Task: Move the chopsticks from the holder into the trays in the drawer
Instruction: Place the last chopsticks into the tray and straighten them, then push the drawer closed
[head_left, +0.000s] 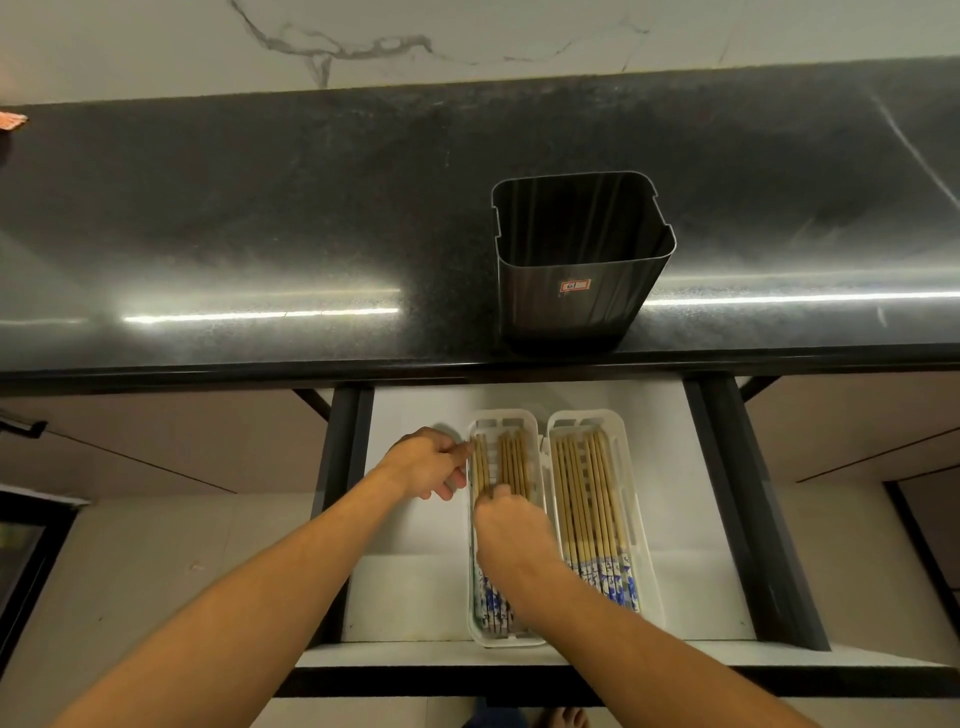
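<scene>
Two white slotted trays lie side by side in the open drawer (675, 519). The right tray (652, 597) holds several wooden chopsticks (587, 499) with blue-patterned tops. The left tray (506, 415) also holds several chopsticks (514, 462). My left hand (423, 462) rests at the left tray's far-left edge, fingertips touching the chopstick tips. My right hand (511, 530) lies over the middle of the left tray, fingers closed on the chopsticks there. The dark metal holder (576, 291) stands on the counter above the drawer; its inside looks empty.
A dark polished countertop (260, 234) runs across the view, with a white marble wall behind. Dark drawer rails (727, 493) flank the drawer. Cabinet fronts sit at both sides. A bare foot (563, 719) shows at the bottom edge.
</scene>
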